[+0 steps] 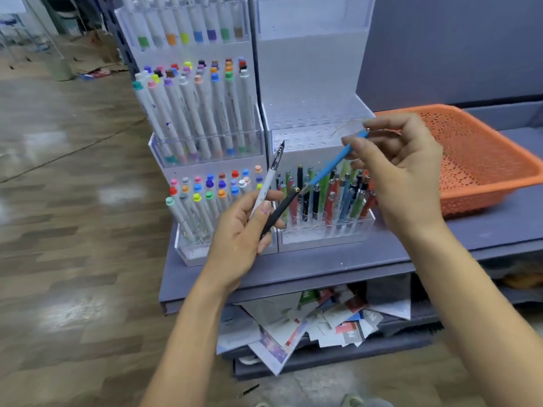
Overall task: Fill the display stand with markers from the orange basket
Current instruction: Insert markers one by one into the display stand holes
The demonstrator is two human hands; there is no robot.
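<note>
Left hand curls round two pens at once: a white pen pointing up and a black pen slanting right, just in front of the display stand. Right hand pinches the top of a blue pen, whose lower end meets the black pen's tip. The orange basket sits on the surface, right of the stand.
</note>
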